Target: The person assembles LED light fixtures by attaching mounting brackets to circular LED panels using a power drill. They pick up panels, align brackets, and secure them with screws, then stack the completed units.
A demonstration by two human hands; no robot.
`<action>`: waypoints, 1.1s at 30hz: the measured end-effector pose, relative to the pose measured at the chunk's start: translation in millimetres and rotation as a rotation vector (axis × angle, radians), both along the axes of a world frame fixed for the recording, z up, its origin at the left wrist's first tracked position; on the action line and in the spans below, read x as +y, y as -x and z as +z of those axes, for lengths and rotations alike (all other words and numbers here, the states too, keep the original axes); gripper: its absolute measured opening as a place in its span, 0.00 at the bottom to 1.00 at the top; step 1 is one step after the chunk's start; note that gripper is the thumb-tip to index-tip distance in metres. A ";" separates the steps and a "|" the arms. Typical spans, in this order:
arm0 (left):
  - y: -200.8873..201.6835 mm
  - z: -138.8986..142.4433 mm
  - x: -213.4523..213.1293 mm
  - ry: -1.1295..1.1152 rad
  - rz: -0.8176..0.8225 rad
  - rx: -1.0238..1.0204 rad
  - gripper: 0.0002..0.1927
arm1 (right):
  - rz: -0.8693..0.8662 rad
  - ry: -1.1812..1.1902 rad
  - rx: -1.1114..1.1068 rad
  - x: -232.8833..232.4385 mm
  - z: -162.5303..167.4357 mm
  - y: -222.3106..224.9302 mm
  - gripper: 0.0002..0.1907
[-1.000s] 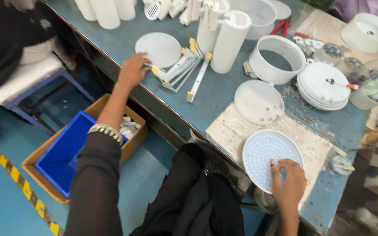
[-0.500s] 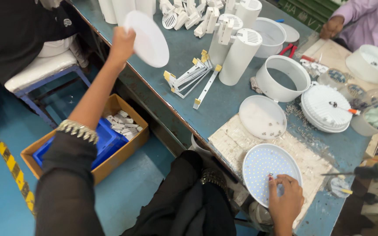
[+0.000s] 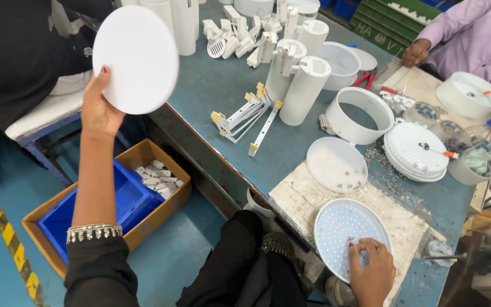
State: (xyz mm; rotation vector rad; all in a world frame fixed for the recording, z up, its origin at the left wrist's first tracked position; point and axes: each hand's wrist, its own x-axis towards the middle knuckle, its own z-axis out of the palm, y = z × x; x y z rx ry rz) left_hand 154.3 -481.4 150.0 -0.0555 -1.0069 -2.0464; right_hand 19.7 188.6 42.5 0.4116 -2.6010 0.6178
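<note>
The blue-grey counter (image 3: 223, 102) runs ahead of both hands, crowded with white lamp parts. Below the left hand (image 3: 99, 111) sits a cardboard box (image 3: 160, 162) on the floor, a blue tray (image 3: 109, 207) and small white pieces inside it. That left hand is raised off the counter's near edge, fingers and thumb pinching the lower rim of a plain white round disc (image 3: 136, 58) held upright in the air (its flat face toward the camera). The right hand (image 3: 372, 272) rests at the near edge, fingertips pressed together on the lower rim of a round white LED plate (image 3: 345, 230) dotted with small points, which lies flat on a pale board (image 3: 308, 196). Just beyond that hand lies a shallow white dish (image 3: 336, 165), then a white ring housing (image 3: 362, 115). Further out to its left stand white cylinders (image 3: 304, 91) beside long white brackets (image 3: 245, 116) with yellow tips.
</note>
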 end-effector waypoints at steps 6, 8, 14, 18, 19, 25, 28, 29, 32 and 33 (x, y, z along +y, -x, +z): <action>2.0 -107.0 20.9 -0.137 0.043 -0.740 0.23 | 0.027 0.005 0.002 1.2 3.8 -5.6 0.07; -15.8 -126.4 31.7 -0.122 0.021 -0.701 0.25 | 0.020 0.009 0.009 -1.5 4.8 -6.4 0.07; -83.2 -123.6 84.5 0.185 -0.249 -0.908 0.25 | 0.025 0.022 -0.007 -3.4 9.5 -11.3 0.06; -96.7 -82.9 145.9 0.527 -0.280 -1.060 0.21 | 0.063 0.121 -0.099 -7.9 32.4 -15.7 0.09; -97.3 -70.9 162.3 0.564 -0.329 -1.047 0.19 | 0.079 0.174 -0.132 -12.5 41.4 -19.2 0.11; -77.0 -7.0 267.4 1.100 -0.571 -0.839 0.12 | 0.460 0.274 -0.254 -42.6 106.4 -86.3 0.27; -62.9 15.9 318.7 1.034 -0.765 -0.542 0.09 | 0.745 0.323 -0.397 -50.1 127.8 -117.4 0.29; -57.9 22.0 331.9 0.978 -0.806 -0.513 0.10 | 0.684 0.341 -0.504 -50.0 131.9 -124.8 0.25; -50.8 36.8 353.9 0.835 -0.911 -0.418 0.10 | 0.532 0.431 -0.700 -42.3 135.6 -143.0 0.16; -49.0 40.0 357.3 0.806 -0.933 -0.382 0.08 | 0.505 0.480 -0.685 -37.4 134.7 -147.8 0.13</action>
